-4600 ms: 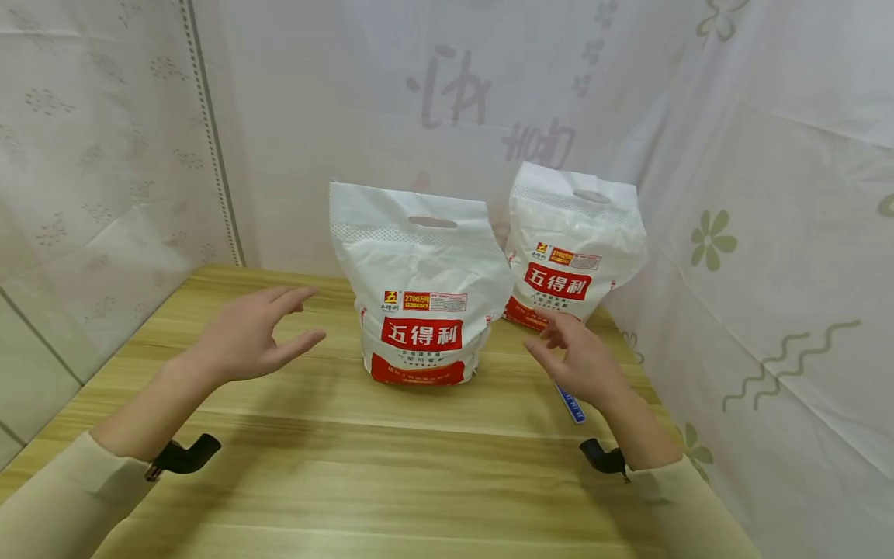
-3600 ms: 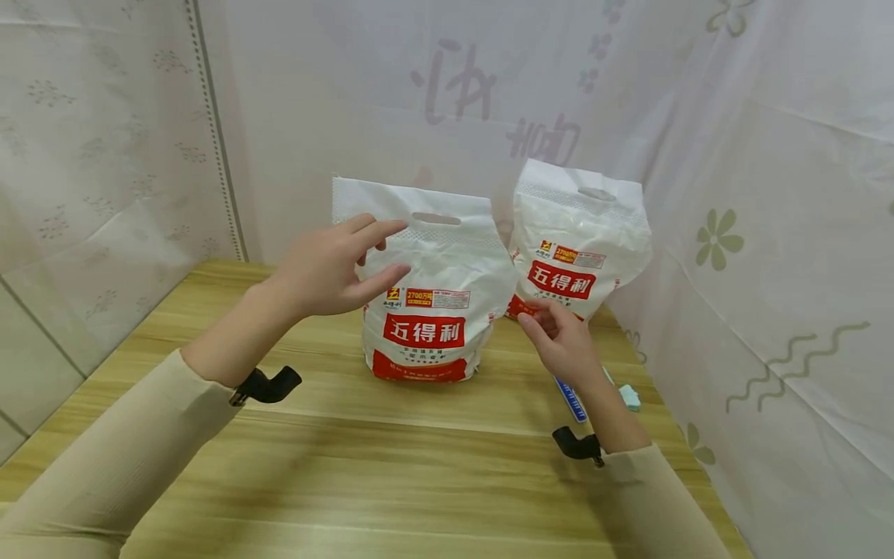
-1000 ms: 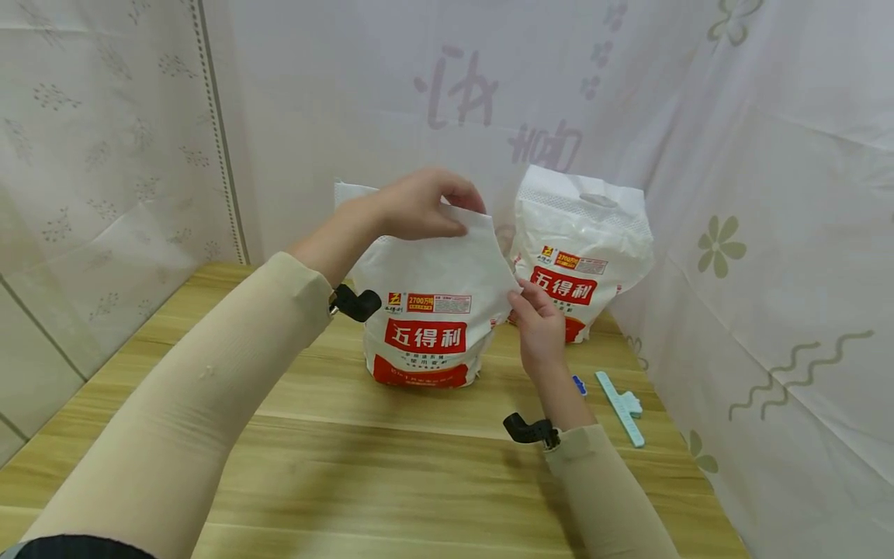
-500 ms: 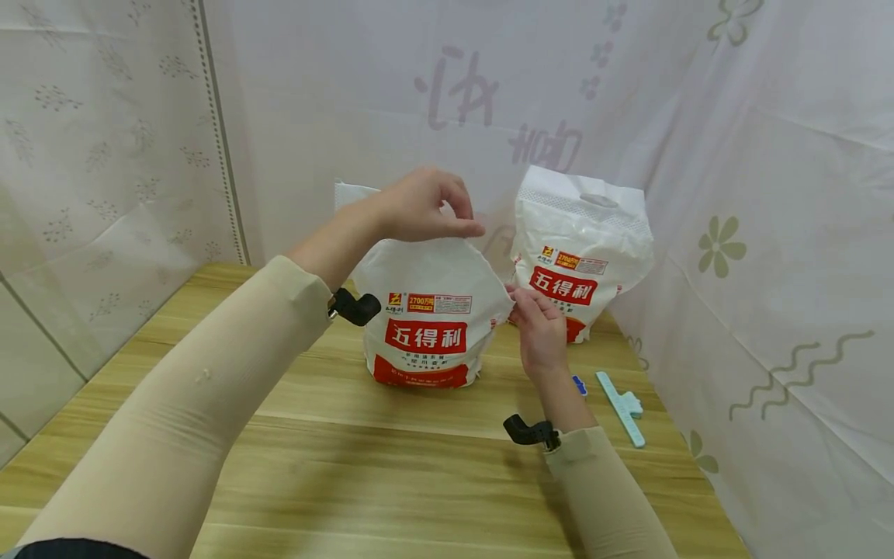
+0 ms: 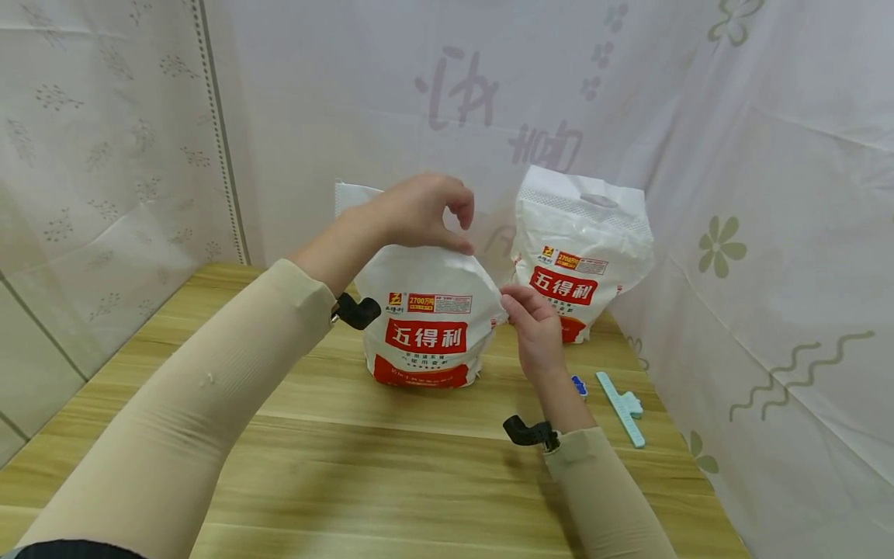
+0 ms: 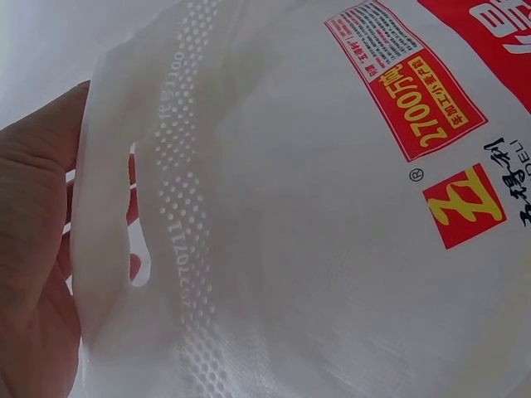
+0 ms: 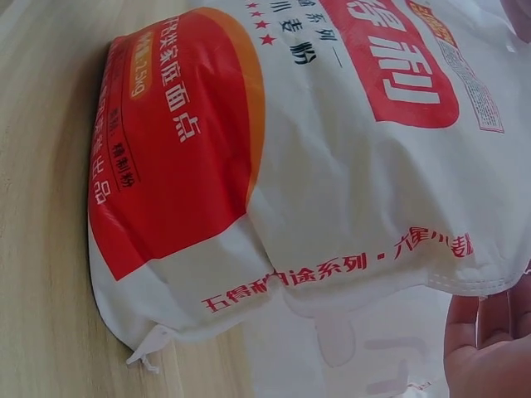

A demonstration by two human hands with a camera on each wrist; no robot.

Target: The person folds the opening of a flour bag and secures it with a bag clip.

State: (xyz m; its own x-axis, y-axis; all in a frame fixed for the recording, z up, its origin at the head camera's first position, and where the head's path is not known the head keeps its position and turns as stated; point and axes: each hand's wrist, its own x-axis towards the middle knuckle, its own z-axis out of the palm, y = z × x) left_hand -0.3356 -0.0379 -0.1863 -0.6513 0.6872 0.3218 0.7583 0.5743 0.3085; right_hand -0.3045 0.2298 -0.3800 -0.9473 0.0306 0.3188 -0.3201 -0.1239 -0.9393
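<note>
In the head view a white flour bag (image 5: 426,341) with red lettering stands on the table. My left hand (image 5: 422,210) is at its top, fingers curled and thumb at the folded upper edge. The left wrist view shows the bag's handle strip (image 6: 108,332), with fingers (image 6: 133,211) behind it, seen through the slot. My right hand (image 5: 538,330) pinches the bag's right side edge. In the right wrist view that hand (image 7: 489,348) is partly cut off, at the side seam. From above, the left forearm and hand hide part of the bag's top.
A second flour bag (image 5: 580,248) of the same kind stands behind and to the right. On the table (image 5: 391,481), a light-blue bag clip (image 5: 621,409) lies at the right. A small blue piece (image 5: 579,385) shows beside the right wrist. Printed curtains (image 5: 314,93) surround the table.
Both hands have come in from beside the bag to its top and right edge. The bag's upper right edge has bent lower over the last second. The light-blue clip is now uncovered.
</note>
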